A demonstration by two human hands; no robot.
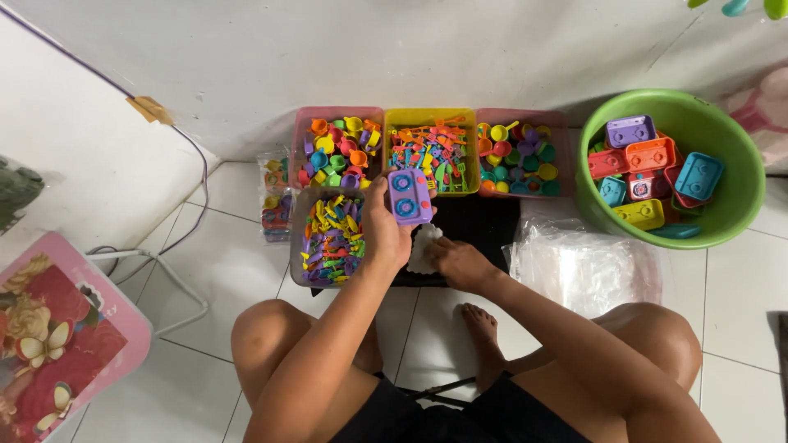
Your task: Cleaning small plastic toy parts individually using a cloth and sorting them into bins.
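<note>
Four sorting bins at frame centre, each w/ small glossy plastic toy bits. L to R: grey bin (pixel 297 246) of utensils, left hand (pixel 384 231) gripping purple toy stove (pixel 410 196), upright, burner rings facing cam, probably for a look. Right hand (pixel 460 262) fingers closed on white crinkly bag (pixel 424 248) over black mat (pixel 484 230). Clear poly bags (pixel 587 267) stacked beside it, green round tub (pixel 673 168) of more stoves at right, both within reach.
</note>
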